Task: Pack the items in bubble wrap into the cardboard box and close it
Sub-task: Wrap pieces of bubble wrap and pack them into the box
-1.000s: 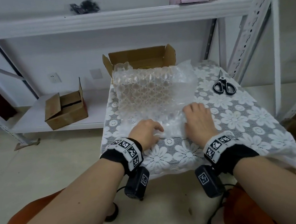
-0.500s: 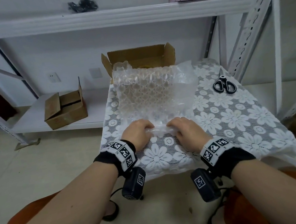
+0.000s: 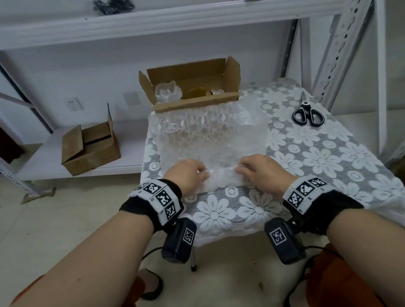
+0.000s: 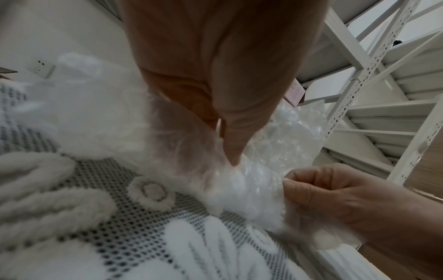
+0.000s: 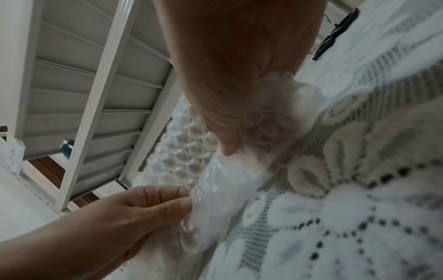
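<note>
A clear bubble wrap sheet point(image 3: 207, 137) lies flat on the lace-covered table point(image 3: 322, 165), reaching from the open cardboard box point(image 3: 232, 75) to my hands. Its near edge is rolled into a thick bundle point(image 3: 221, 180). My left hand point(image 3: 202, 175) grips the bundle's left end with curled fingers, and my right hand point(image 3: 241, 168) grips its right end. In the wrist views the left thumb point(image 4: 230, 136) and right thumb point(image 5: 227, 140) press into the roll point(image 5: 223, 189). Whatever is inside the roll is hidden. The box holds a bubble-wrapped lump point(image 3: 166, 93) and a gold round item point(image 3: 196, 92).
Black scissors point(image 3: 307, 116) lie at the table's far right. A second cardboard box point(image 3: 88, 150) sits on the low shelf to the left. White metal shelving point(image 3: 157, 20) stands behind and to the right. The table's near edge is just below my wrists.
The sheet's far end, which stood up in front of the box, now lies flat, showing the box's inside. My hands went from pressing flat to gripping the rolled near edge.
</note>
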`<action>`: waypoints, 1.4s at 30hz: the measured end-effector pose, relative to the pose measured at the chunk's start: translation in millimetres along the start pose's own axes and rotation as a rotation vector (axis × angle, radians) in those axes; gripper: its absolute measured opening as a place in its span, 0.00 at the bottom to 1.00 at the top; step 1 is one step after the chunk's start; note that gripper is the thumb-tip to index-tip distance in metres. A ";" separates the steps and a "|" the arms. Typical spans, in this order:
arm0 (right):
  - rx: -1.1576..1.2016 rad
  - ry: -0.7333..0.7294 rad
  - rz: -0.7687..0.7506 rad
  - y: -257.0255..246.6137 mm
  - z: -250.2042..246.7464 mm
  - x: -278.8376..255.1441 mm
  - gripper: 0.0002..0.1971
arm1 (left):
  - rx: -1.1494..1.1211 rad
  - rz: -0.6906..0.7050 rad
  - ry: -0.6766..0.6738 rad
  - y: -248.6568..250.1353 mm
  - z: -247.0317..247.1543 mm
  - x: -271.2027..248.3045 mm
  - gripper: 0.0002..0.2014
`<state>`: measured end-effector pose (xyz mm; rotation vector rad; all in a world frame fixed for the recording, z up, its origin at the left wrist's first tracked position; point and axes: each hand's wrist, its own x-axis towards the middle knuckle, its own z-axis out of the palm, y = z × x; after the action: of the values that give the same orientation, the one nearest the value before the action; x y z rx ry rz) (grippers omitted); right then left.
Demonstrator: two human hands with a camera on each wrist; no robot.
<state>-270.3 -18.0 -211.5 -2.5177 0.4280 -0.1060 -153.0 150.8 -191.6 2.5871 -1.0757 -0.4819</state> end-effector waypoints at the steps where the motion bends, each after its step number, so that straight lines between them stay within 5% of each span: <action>1: -0.020 -0.019 0.016 -0.6 -0.7 0.5 0.14 | 0.008 -0.003 -0.022 0.1 -0.7 0.5 0.15; 4: -0.086 -0.058 0.051 -3.5 -2.0 1.2 0.14 | 0.022 -0.030 0.001 -0.8 1.7 0.2 0.14; 9: -0.144 -0.062 0.106 -7.0 1.3 3.5 0.12 | 0.123 0.110 0.407 1.2 8.2 -6.5 0.09; 11: -0.172 -0.061 0.122 -8.1 2.9 5.5 0.12 | 0.103 0.191 0.459 4.5 8.8 -9.2 0.06; 17: -0.341 0.059 0.139 -5.0 6.7 5.1 0.08 | 0.064 0.184 0.176 -2.4 17.8 -10.2 0.17; 22: -0.482 0.298 -0.228 -12.9 11.0 0.9 0.07 | 0.116 0.155 0.169 -5.8 19.7 -6.9 0.20; 25: -0.449 0.180 -0.347 -20.0 21.0 -7.0 0.12 | 0.082 0.118 0.172 -3.2 19.8 -4.8 0.21; 31: -0.369 0.089 -0.254 -9.4 28.7 -8.6 0.28 | 0.044 0.118 0.162 -4.1 16.4 -8.3 0.18; 42: -0.176 -0.096 -0.128 -23.9 6.8 -10.2 0.17 | 0.106 0.065 0.003 -3.7 9.2 -14.5 0.18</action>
<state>-272.1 7.6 -203.6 -2.7097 0.2463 0.0033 -164.1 162.5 -198.5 2.6331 -1.2112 -0.4162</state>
